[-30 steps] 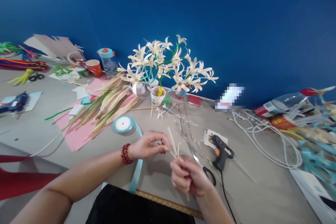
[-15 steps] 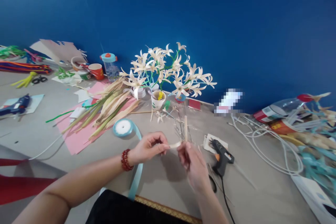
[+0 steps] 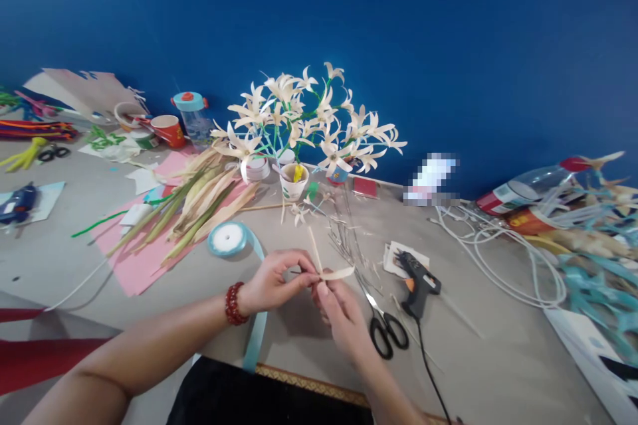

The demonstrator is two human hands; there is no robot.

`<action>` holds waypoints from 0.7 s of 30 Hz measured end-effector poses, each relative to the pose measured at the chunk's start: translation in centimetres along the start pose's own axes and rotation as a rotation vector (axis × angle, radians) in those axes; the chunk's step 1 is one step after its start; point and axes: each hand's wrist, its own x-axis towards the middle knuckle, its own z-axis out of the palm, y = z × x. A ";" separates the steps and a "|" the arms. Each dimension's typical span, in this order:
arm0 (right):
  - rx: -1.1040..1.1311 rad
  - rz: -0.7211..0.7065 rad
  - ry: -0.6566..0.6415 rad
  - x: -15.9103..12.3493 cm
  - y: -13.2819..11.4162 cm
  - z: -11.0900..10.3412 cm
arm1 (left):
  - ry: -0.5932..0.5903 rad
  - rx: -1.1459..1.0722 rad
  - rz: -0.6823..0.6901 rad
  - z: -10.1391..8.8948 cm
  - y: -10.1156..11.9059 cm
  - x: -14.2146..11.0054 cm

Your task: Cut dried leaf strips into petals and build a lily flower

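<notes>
My left hand (image 3: 276,279), with a red bead bracelet at the wrist, is pinched shut on a thin wire and the base of pale husk strips (image 3: 333,271). My right hand (image 3: 339,309) meets it from the right, fingers closed on the same strips. One strip points up, another sticks out to the right. Both hands hover over the grey table (image 3: 309,339), just left of the black scissors (image 3: 381,325).
A black glue gun (image 3: 417,284) with its cord lies right of the scissors. A light blue ribbon spool (image 3: 228,239), corn husks (image 3: 199,202) on pink paper and a bouquet of husk flowers (image 3: 304,123) sit behind my hands. White cables (image 3: 503,259) and bottles lie at the right.
My right hand has come up from lower right to meet my left hand. The upright strip it held is now bent, one piece pointing up and one out to the right.
</notes>
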 end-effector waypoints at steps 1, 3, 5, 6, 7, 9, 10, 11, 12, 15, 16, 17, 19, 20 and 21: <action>-0.053 -0.019 0.013 -0.1 0.1 0.1 | -0.011 0.009 0.009 0.0 0.0 0.0; -0.089 -0.025 0.003 -0.1 -0.1 0.1 | -0.035 0.006 0.003 0.0 -0.1 0.1; -0.041 0.009 -0.079 0.0 -0.5 -0.1 | -0.071 -0.033 -0.020 -0.1 -0.4 0.1; 0.019 0.042 -0.137 0.0 -0.8 -0.3 | -0.087 -0.059 -0.028 -0.2 -0.5 0.2; 0.099 0.085 -0.198 0.0 -1.2 -0.5 | -0.102 -0.086 -0.034 -0.3 -0.7 0.2; 0.278 0.181 -0.317 -0.1 -1.8 -0.9 | -0.134 -0.131 -0.040 -0.5 -0.9 0.3; 0.356 0.225 -0.375 -0.1 -2.0 -1.2 | -0.152 -0.149 -0.042 -0.6 -1.0 0.4; 0.420 0.263 -0.429 -0.2 -2.2 -1.4 | -0.172 -0.165 -0.045 -0.7 -1.0 0.4; 0.467 0.291 -0.482 -0.2 -2.4 -1.6 | -0.189 -0.177 -0.044 -0.8 -1.1 0.5; 0.564 0.333 -0.621 0.0 -2.6 -2.1 | -0.205 -0.183 -0.032 -0.9 -1.0 0.6; 0.590 0.333 -0.656 0.0 -2.6 -2.3 | -0.206 -0.180 -0.032 -1.0 -1.0 0.6; 0.611 0.330 -0.686 0.1 -2.5 -2.4 | -0.209 -0.181 -0.033 -1.0 -1.0 0.6; 0.641 0.328 -0.733 -0.1 -2.3 -2.6 | -0.220 -0.208 -0.048 -1.1 -1.0 0.6; 0.643 0.333 -0.743 -0.4 -2.2 -2.9 | -0.226 -0.229 -0.062 -1.1 -1.1 0.6; 0.638 0.322 -0.736 -0.7 -2.0 -3.2 | -0.231 -0.251 -0.080 -1.2 -1.2 0.6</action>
